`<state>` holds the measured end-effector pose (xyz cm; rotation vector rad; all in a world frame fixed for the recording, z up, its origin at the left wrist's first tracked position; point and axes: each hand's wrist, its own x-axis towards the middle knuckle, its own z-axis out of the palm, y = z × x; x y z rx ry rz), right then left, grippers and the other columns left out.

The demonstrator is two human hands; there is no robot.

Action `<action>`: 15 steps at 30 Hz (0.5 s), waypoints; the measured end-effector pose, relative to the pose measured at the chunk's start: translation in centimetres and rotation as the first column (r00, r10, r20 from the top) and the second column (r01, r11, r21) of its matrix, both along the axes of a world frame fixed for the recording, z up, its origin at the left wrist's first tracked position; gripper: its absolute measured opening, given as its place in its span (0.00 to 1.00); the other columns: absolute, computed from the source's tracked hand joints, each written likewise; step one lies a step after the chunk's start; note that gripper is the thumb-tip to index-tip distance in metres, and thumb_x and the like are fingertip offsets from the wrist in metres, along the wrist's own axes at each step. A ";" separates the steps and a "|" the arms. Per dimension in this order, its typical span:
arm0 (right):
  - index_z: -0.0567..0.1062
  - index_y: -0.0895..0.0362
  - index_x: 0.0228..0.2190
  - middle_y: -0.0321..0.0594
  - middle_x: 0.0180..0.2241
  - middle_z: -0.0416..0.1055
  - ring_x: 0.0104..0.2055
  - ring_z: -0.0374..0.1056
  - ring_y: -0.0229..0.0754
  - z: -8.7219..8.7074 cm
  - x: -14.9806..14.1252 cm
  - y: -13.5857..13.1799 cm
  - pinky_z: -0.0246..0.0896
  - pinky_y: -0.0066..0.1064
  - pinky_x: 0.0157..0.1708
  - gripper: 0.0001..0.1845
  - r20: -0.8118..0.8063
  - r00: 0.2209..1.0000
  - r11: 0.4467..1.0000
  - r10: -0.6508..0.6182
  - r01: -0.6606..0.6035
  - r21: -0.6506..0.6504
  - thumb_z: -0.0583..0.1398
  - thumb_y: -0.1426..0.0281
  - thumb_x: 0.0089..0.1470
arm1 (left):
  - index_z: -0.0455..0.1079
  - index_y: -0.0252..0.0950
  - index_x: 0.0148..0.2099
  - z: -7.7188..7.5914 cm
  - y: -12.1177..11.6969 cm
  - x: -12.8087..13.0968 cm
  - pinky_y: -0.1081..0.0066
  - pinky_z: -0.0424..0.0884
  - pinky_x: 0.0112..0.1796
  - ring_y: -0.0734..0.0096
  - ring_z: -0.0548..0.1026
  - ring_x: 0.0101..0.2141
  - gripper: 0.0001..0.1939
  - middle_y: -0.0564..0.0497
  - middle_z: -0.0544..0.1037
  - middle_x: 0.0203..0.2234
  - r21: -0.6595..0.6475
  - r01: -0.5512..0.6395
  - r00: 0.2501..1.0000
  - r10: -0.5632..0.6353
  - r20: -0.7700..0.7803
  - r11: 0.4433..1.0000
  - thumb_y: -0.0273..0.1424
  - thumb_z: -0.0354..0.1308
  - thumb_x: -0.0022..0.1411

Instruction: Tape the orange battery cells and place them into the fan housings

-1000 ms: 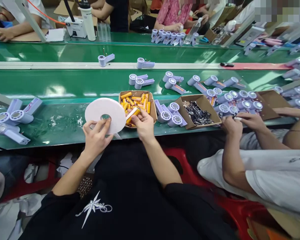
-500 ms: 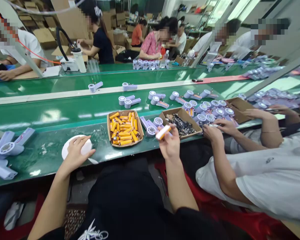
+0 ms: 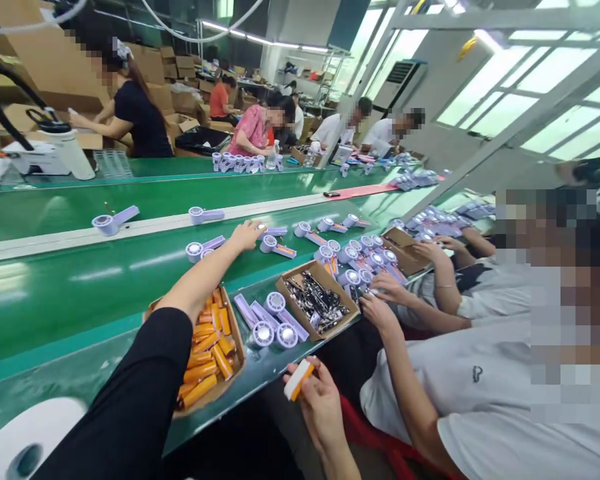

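My left hand (image 3: 247,235) reaches far out over the green belt, its fingertips at the head of a lilac handheld fan (image 3: 276,231). Part of that fan is hidden, and I cannot tell whether the fingers grip it. Below it lies another lilac fan (image 3: 279,247) with an orange strip along its handle. My right hand (image 3: 320,397), low in front of the bench edge, is closed around an orange cylindrical battery (image 3: 299,380) with a white pad along it. Under my left forearm is a cardboard box (image 3: 240,357) of orange batteries (image 3: 207,357), partly covered.
Several lilac fans (image 3: 275,320) lie between the battery box and a cardboard tray (image 3: 353,313) of small dark parts (image 3: 313,297). A white roll (image 3: 55,420) sits at lower left. On the right, a co-worker's hands (image 3: 380,310) work close by. More fans (image 3: 365,257) crowd the bench beyond.
My left hand has left the white roll and stretched forward over the belt to the fans. My right hand still holds the battery, now lower. The view has swung right.
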<state>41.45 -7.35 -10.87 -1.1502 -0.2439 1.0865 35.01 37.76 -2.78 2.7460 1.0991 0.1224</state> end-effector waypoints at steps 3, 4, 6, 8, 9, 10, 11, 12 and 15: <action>0.80 0.56 0.50 0.56 0.42 0.88 0.38 0.87 0.60 -0.4 -1.2 1.1 0.85 0.51 0.43 0.37 0.000 1.000 1.000 0.015 -0.015 -0.024 0.84 0.57 0.43 | 0.71 0.46 0.73 -1.5 2.1 4.0 0.43 0.68 0.68 0.36 0.58 0.75 0.32 0.43 0.60 0.78 -0.074 0.016 1.000 -0.017 -0.011 0.997 0.29 0.64 0.69; 0.80 0.56 0.50 0.56 0.42 0.88 0.38 0.87 0.59 -0.5 -1.6 1.6 0.85 0.48 0.41 0.37 -0.007 0.999 0.999 0.039 -0.039 -0.029 0.84 0.57 0.43 | 0.72 0.47 0.71 -1.8 2.6 4.8 0.46 0.70 0.67 0.38 0.61 0.73 0.29 0.43 0.62 0.77 -0.092 0.008 1.000 -0.009 -0.010 0.996 0.29 0.62 0.70; 0.79 0.56 0.49 0.54 0.40 0.88 0.35 0.87 0.57 -0.6 -2.5 2.5 0.85 0.44 0.37 0.38 -0.037 0.992 0.993 0.118 -0.119 -0.028 0.84 0.57 0.41 | 0.73 0.46 0.71 -2.0 3.4 5.4 0.51 0.74 0.63 0.44 0.70 0.67 0.27 0.41 0.64 0.74 -0.115 -0.020 1.000 0.019 -0.007 0.993 0.29 0.59 0.71; 0.80 0.55 0.48 0.51 0.38 0.88 0.33 0.87 0.56 -0.5 -3.4 3.1 0.84 0.43 0.35 0.38 -0.077 0.976 0.979 0.204 -0.206 -0.006 0.85 0.56 0.39 | 0.70 0.45 0.72 -1.8 4.3 4.5 0.54 0.74 0.61 0.49 0.75 0.60 0.29 0.38 0.64 0.72 -0.115 -0.054 0.999 0.054 -0.003 0.992 0.31 0.58 0.72; 0.80 0.54 0.47 0.50 0.38 0.88 0.33 0.87 0.56 -0.3 -3.8 3.3 0.84 0.43 0.35 0.37 -0.095 0.967 0.972 0.235 -0.235 0.008 0.85 0.56 0.38 | 0.68 0.45 0.74 -1.6 4.7 3.3 0.54 0.73 0.62 0.50 0.76 0.59 0.30 0.38 0.63 0.72 -0.105 -0.070 0.998 0.070 -0.003 0.992 0.31 0.59 0.71; 0.80 0.53 0.46 0.48 0.38 0.89 0.33 0.87 0.55 -0.1 -4.2 3.4 0.85 0.44 0.36 0.36 -0.109 0.960 0.967 0.257 -0.256 0.023 0.85 0.55 0.39 | 0.67 0.44 0.74 -1.3 5.0 1.8 0.53 0.71 0.63 0.49 0.75 0.60 0.31 0.37 0.62 0.72 -0.091 -0.085 0.996 0.085 -0.006 0.992 0.32 0.58 0.71; 0.80 0.52 0.45 0.47 0.38 0.89 0.33 0.87 0.55 0.1 -4.6 3.5 0.85 0.44 0.37 0.35 -0.121 0.954 0.961 0.276 -0.273 0.034 0.85 0.55 0.39 | 0.66 0.44 0.75 -1.0 5.3 -0.2 0.52 0.69 0.65 0.47 0.74 0.61 0.32 0.37 0.60 0.72 -0.075 -0.098 0.995 0.097 -0.015 0.992 0.33 0.58 0.71; 0.80 0.52 0.45 0.46 0.38 0.89 0.33 0.87 0.55 0.4 -4.8 3.5 0.85 0.44 0.37 0.34 -0.133 0.944 0.953 0.302 -0.298 0.045 0.84 0.55 0.40 | 0.66 0.43 0.75 -0.6 5.6 -2.4 0.50 0.66 0.67 0.45 0.72 0.63 0.33 0.37 0.59 0.73 -0.061 -0.110 0.994 0.109 -0.032 0.992 0.34 0.58 0.70; 0.81 0.52 0.44 0.46 0.37 0.88 0.34 0.87 0.55 1.0 -5.2 3.8 0.85 0.46 0.38 0.33 -0.169 0.917 0.933 0.361 -0.354 0.070 0.84 0.55 0.41 | 0.72 0.40 0.70 0.5 6.3 -9.8 0.44 0.60 0.69 0.39 0.69 0.64 0.32 0.36 0.63 0.71 -0.053 -0.154 0.980 0.145 -0.135 0.987 0.35 0.61 0.65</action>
